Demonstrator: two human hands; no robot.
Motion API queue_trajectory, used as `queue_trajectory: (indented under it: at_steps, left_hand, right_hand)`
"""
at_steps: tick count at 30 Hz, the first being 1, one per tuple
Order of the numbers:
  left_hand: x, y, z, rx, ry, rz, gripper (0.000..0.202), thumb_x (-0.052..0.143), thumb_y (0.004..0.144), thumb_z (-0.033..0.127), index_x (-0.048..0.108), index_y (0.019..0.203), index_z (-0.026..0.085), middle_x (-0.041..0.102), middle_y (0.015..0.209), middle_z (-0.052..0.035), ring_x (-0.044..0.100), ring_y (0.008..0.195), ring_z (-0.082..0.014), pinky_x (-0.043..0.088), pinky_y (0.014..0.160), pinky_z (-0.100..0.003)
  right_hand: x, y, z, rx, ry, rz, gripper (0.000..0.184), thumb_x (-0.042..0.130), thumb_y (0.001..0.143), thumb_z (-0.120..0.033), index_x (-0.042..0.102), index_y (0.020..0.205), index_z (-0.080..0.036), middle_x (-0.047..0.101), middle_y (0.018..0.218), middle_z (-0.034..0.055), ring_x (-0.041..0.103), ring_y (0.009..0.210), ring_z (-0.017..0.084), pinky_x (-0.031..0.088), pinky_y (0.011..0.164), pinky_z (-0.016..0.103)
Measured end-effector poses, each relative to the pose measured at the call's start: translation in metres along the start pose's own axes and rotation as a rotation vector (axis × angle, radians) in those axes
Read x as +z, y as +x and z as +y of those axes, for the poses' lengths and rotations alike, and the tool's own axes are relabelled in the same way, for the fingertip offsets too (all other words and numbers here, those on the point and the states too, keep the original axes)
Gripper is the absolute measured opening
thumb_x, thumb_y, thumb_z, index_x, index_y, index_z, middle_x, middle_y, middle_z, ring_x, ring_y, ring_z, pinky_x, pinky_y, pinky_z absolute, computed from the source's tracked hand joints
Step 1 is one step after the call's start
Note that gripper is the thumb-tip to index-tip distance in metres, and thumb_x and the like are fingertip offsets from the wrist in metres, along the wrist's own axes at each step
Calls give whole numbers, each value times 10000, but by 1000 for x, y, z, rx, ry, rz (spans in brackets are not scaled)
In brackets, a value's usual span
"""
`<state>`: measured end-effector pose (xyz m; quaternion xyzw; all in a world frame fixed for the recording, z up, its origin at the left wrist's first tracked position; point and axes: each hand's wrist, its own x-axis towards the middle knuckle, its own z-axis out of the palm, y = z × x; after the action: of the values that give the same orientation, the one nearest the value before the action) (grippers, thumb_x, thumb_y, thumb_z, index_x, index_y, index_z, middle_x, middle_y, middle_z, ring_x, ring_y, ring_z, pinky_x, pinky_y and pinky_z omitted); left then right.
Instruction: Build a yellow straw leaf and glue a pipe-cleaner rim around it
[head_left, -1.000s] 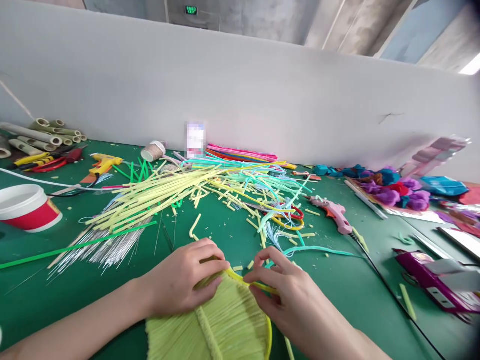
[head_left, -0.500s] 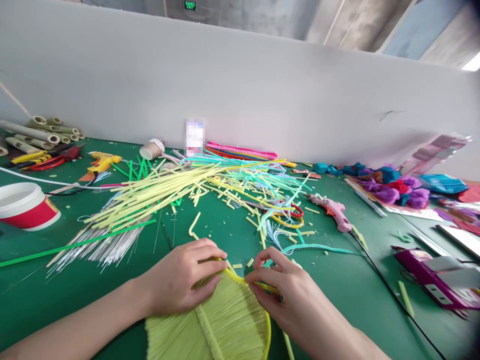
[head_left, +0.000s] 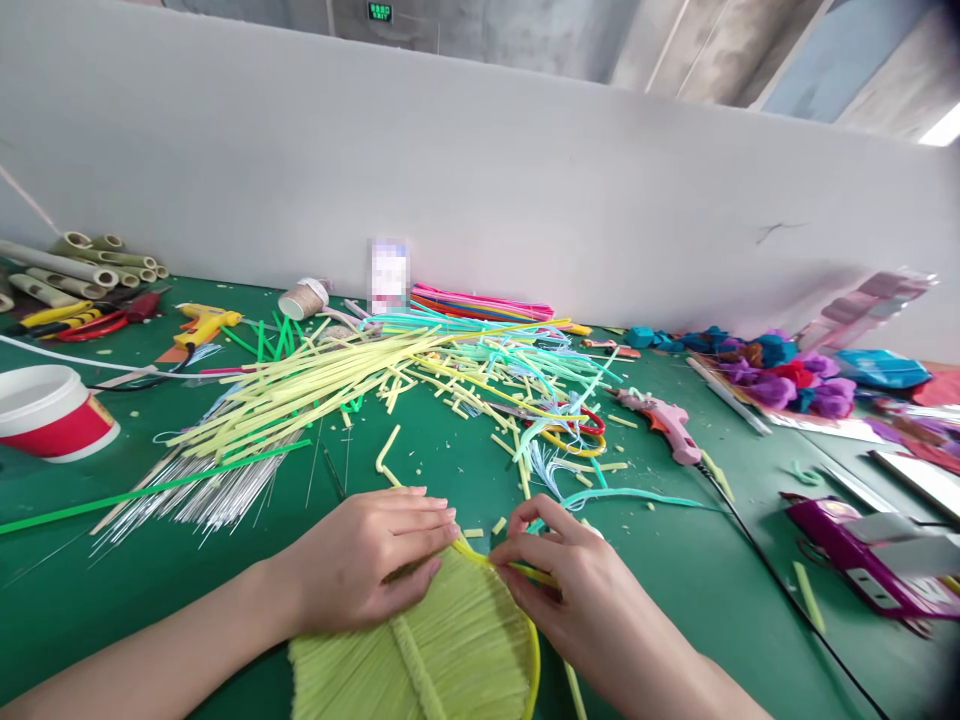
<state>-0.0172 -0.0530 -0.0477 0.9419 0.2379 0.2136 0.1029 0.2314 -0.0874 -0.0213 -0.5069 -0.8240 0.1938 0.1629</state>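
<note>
A large light-green leaf (head_left: 472, 630) made of fuzzy pipe cleaners, with a raised midrib, lies at the front of the table. A bright yellow pipe cleaner (head_left: 474, 553) runs along its upper and right edge. My left hand (head_left: 382, 550) rests on the upper left of the leaf, fingers stretched out and pressing down near the tip, thumb apart. Between thumb and fingers, my right hand (head_left: 559, 570) pinches the yellow pipe cleaner just right of the tip. The parts under my left palm and inside my right hand are hidden.
Loose yellow-green pipe cleaners (head_left: 330, 385) and bare wires (head_left: 217, 495) lie beyond my hands. A pink glue gun (head_left: 667, 420) with its cord and a purple power strip (head_left: 847, 545) are at right. A paper cup (head_left: 56, 415) and yellow glue gun (head_left: 206, 325) stand left.
My left fingers have flattened and drawn closer together over the leaf's tip. My right hand keeps its pinch in nearly the same place.
</note>
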Motion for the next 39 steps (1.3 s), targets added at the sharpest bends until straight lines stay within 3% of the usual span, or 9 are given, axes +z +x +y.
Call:
queue_trajectory:
  at_steps: [12,17,22,26,32,39]
  left_hand:
    - [2,1,1,20,-10,29,339,502,931,167,652,1232,127,690,1253,-103,633,1187,-230,492,1059,-412]
    - [2,0,0,19,-5,39,341,512,921,163,654,1229,125,681,1265,-110,642,1175,-238,504,1043,-417]
    - [3,-1,0,11,-13,40,347,517,921,172,653,1237,128,680,1266,-110,637,1182,-236,495,1053,-414]
    - [6,-3,-2,2,-12,35,361,512,925,179,637,1262,147,659,1302,-96,624,1202,-228,482,1066,-414]
    - [7,-4,-2,13,-13,52,370,490,936,178,621,1279,143,646,1319,-100,607,1224,-230,475,1072,-418]
    - [0,3,4,64,-76,-99,525,556,940,311,467,1441,179,544,1426,-111,486,1340,-263,384,1134,-465]
  right_hand:
    - [-1,0,-3,14,-13,-17,271,556,849,-68,746,892,-257,600,997,36,628,690,104,499,639,224]
    - [-8,-4,2,-1,22,-13,255,552,879,-111,731,939,-283,588,1013,29,646,757,118,514,677,236]
    - [-15,-14,7,26,53,-42,231,505,935,-176,711,959,-277,569,1048,31,617,651,81,502,609,224]
    - [-13,-17,6,6,35,-10,227,518,927,-166,720,922,-270,582,1002,32,635,721,104,519,666,234]
    - [-13,-12,3,25,-17,29,241,534,902,-138,736,876,-267,600,981,31,639,716,111,519,632,221]
    - [-10,-14,5,31,-52,25,250,542,890,-123,744,872,-268,604,980,37,641,717,121,529,664,244]
